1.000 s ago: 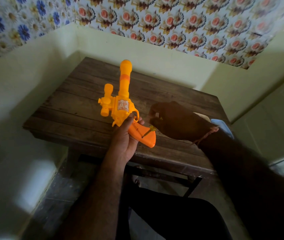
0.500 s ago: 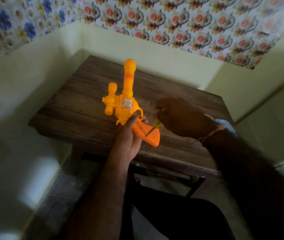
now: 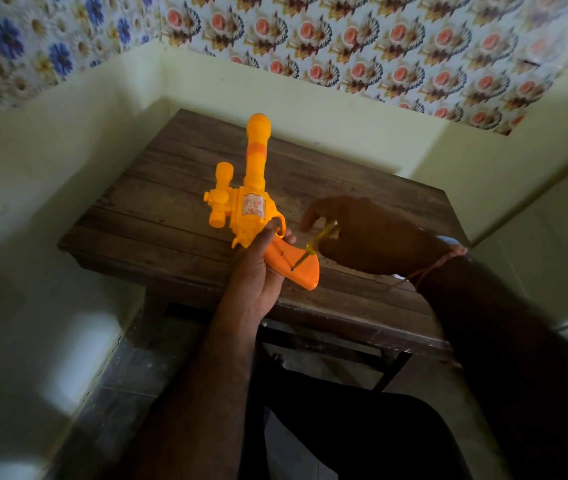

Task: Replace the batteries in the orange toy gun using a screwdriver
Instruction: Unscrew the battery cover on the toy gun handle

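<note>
Small dark wood table (image 3: 178, 216) shoved into a corner, pale yellow walls with flowery wallpaper (image 3: 379, 46) up top. The gun (image 3: 251, 202) is bright orange, barrel pointing away, held over the table's near edge by its grip in the left hand (image 3: 258, 275). Right hand (image 3: 372, 233) pinches a yellow screwdriver (image 3: 313, 245), tip on the grip. Half a second ago the driver lay flatter and mostly hidden; now it's tilted up more.

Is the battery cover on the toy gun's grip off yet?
Still on: the grip shows unbroken orange, the screwdriver tip set against it.
</note>
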